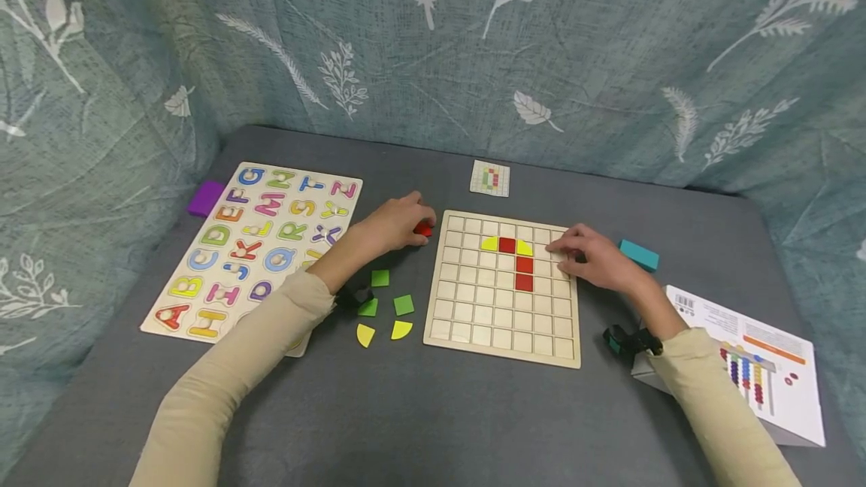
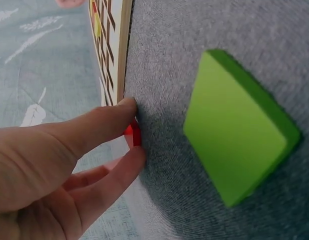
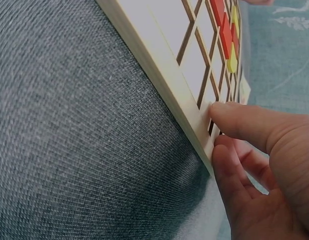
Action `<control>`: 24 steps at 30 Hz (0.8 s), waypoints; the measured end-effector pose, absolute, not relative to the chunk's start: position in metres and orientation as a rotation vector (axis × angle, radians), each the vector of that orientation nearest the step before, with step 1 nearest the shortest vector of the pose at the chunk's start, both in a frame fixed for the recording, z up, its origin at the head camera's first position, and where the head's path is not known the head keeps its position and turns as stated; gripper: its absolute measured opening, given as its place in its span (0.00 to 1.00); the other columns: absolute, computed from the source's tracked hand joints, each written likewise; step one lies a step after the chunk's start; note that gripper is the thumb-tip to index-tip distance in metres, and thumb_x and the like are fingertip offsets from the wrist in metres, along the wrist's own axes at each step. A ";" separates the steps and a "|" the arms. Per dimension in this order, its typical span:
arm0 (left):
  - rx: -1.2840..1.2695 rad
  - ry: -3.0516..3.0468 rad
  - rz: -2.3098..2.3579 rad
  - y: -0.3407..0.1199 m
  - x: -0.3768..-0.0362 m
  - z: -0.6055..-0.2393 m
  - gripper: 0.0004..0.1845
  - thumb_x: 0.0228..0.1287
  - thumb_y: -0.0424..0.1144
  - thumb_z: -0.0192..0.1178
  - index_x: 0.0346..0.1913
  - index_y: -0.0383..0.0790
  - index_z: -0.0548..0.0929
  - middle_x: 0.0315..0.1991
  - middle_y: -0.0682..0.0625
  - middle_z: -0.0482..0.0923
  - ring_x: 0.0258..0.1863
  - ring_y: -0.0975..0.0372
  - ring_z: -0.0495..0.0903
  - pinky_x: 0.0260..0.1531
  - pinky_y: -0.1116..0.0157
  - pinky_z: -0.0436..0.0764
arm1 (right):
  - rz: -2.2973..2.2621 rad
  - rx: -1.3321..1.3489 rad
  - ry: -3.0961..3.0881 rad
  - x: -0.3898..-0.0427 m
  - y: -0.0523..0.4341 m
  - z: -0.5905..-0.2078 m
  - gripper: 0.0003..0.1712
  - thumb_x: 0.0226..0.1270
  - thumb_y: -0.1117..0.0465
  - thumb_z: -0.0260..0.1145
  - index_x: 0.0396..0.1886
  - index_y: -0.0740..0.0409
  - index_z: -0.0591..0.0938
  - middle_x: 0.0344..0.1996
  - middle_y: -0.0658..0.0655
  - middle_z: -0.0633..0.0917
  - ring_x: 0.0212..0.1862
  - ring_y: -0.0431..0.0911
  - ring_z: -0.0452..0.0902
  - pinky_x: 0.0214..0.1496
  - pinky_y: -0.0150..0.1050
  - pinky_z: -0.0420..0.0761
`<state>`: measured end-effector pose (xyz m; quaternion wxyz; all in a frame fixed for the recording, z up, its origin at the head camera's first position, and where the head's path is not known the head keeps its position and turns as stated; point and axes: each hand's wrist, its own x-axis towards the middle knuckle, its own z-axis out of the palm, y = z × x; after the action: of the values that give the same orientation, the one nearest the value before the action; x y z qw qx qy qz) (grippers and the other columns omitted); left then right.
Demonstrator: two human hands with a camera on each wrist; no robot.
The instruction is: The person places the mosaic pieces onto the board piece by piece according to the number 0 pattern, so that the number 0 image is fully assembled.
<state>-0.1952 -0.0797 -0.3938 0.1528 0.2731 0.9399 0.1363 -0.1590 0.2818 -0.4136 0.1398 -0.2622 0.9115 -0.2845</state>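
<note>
Head: 3 red sqs (image 1: pixel 524 265) (on brd (image 1: pixel 483 315))

L arm (image 1: pixel 233 367) & R arm (image 1: pixel 717 404) extended fwd, sleeved approx. to wrists. L hand (image 1: pixel 395 224): back up, thumb & forefinger pinching. R hand (image 1: pixel 598 258): fingers loosely bent, thumb tip slightly apart from forefinger.
</note>
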 end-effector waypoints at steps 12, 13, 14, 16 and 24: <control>0.759 2.726 0.451 -0.078 -0.187 -0.396 0.12 0.63 0.38 0.65 0.49 0.40 0.82 0.49 0.39 0.72 0.38 0.51 0.77 0.43 0.56 0.78 | -0.832 -0.773 2.644 -0.158 0.281 -0.415 0.18 0.65 0.69 0.64 0.54 0.65 0.81 0.46 0.62 0.74 0.38 0.45 0.70 0.40 0.39 0.72; 0.766 2.726 0.449 -0.078 -0.186 -0.397 0.12 0.63 0.37 0.64 0.48 0.40 0.82 0.48 0.39 0.72 0.38 0.52 0.76 0.42 0.56 0.77 | -0.827 -0.766 2.644 -0.158 0.281 -0.415 0.18 0.65 0.69 0.64 0.54 0.65 0.81 0.45 0.63 0.75 0.39 0.46 0.71 0.40 0.40 0.72; 0.773 2.726 0.451 -0.078 -0.185 -0.397 0.11 0.64 0.37 0.64 0.48 0.40 0.82 0.48 0.39 0.73 0.37 0.52 0.76 0.42 0.56 0.77 | -0.821 -0.760 2.639 -0.158 0.281 -0.415 0.18 0.65 0.69 0.64 0.55 0.65 0.81 0.46 0.62 0.74 0.39 0.46 0.70 0.41 0.40 0.72; 0.794 2.730 0.447 -0.077 -0.184 -0.398 0.10 0.64 0.36 0.64 0.47 0.39 0.82 0.47 0.39 0.74 0.38 0.52 0.75 0.42 0.56 0.77 | -0.816 -0.750 2.632 -0.158 0.282 -0.414 0.18 0.65 0.69 0.64 0.55 0.65 0.81 0.46 0.63 0.74 0.39 0.46 0.71 0.41 0.41 0.72; 0.811 2.776 0.364 -0.077 -0.181 -0.396 0.10 0.63 0.36 0.65 0.47 0.41 0.83 0.45 0.40 0.76 0.38 0.51 0.79 0.40 0.56 0.80 | -0.820 -0.748 2.628 -0.158 0.282 -0.414 0.18 0.65 0.70 0.63 0.55 0.65 0.80 0.47 0.63 0.74 0.40 0.47 0.71 0.42 0.41 0.73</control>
<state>-0.1809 -0.0766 -0.3963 0.1131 0.2765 0.9462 0.1241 -0.1582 0.2820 -0.4145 0.1437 -0.2596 0.9117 -0.2843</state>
